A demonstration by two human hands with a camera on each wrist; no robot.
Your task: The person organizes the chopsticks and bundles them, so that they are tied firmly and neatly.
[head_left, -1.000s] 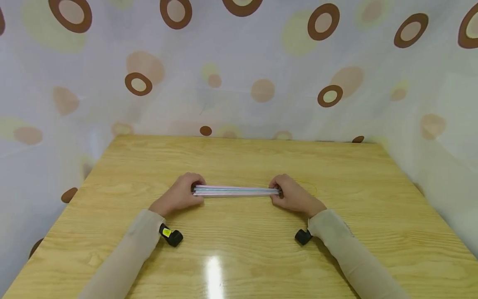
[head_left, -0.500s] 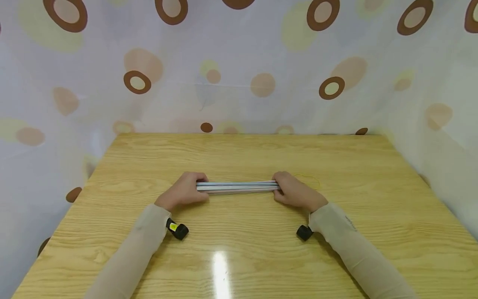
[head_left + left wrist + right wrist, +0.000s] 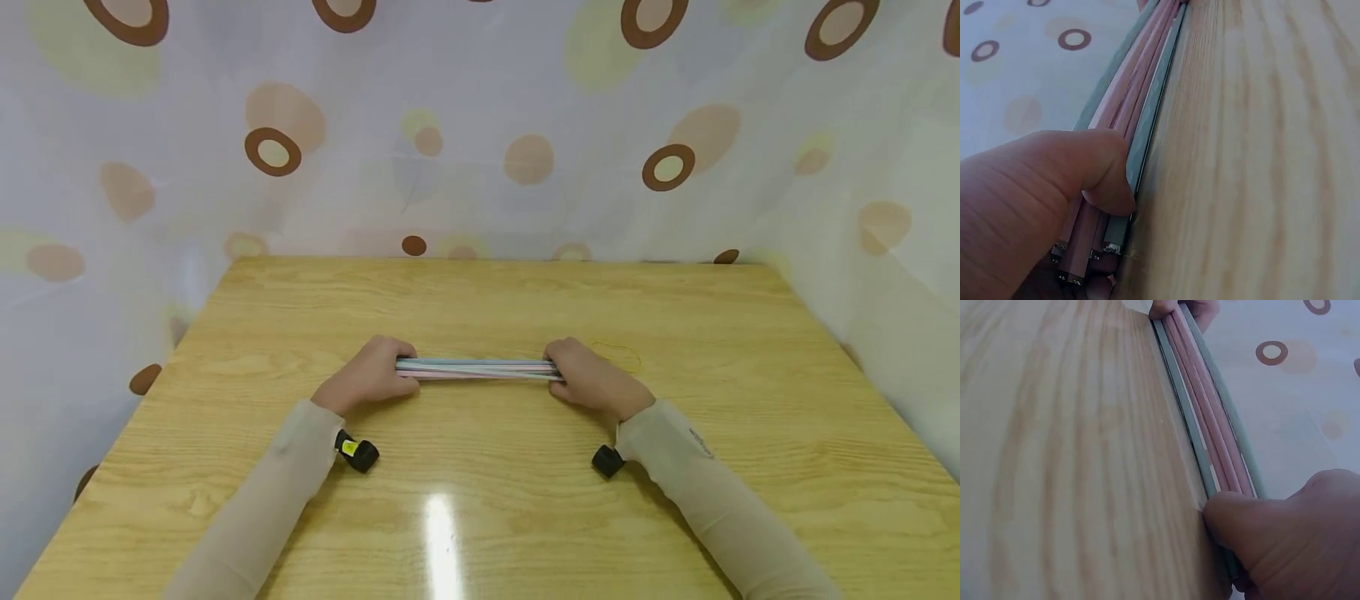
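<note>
A bundle of slim pink and pale green chopsticks [image 3: 480, 368] lies crosswise between my two hands, close over the wooden table. My left hand [image 3: 371, 371] grips its left end; in the left wrist view the thumb [image 3: 1107, 169] presses on the sticks, whose dark, shiny ends [image 3: 1072, 275] show below it. At the other end my right hand [image 3: 592, 379] holds the bundle, its thumb [image 3: 1235, 519] across the sticks in the right wrist view. The fingers beneath are mostly hidden. Just behind my right hand lies a thin yellow loop [image 3: 622, 357], like a rubber band.
The wooden table [image 3: 480, 467] reaches back to a patterned curtain [image 3: 480, 167], which also runs along both sides. Small black cameras [image 3: 363, 454] sit at both wrists, by the beige sleeves [image 3: 262, 500].
The bundle has tipped and turned slightly in the grip, with the sticks shifting against each other. Both hands keep hold at nearly the same spot; the head view has tilted a little.
</note>
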